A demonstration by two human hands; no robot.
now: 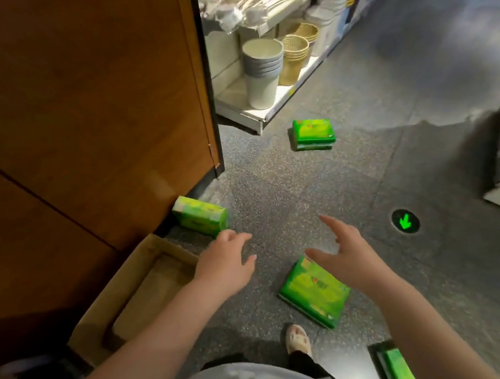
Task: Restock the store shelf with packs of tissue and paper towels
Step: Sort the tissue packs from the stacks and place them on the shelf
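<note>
So far you have little of the restocking done, judging by what lies on the floor [365,176]. Starting at your left, the cardboard box [135,283] sits open against the wooden cabinet [78,115], and nothing shows inside it. Just beyond it a green tissue pack [200,215] lies tipped by the cabinet's foot. Your left hand [224,262] hovers near that pack with its fingers spread and loose, holding nothing. Farther off, a second pack [313,133] rests near the corner of the shelf [264,106] that carries bins and baskets. Your right hand [348,256] is also spread and empty, hanging above a third pack [315,292] by your foot. A fourth pack [397,369] shows at the bottom edge. All four are not yet shelved, and I'd judge gathering them comes first. No paper towels are in view.
</note>
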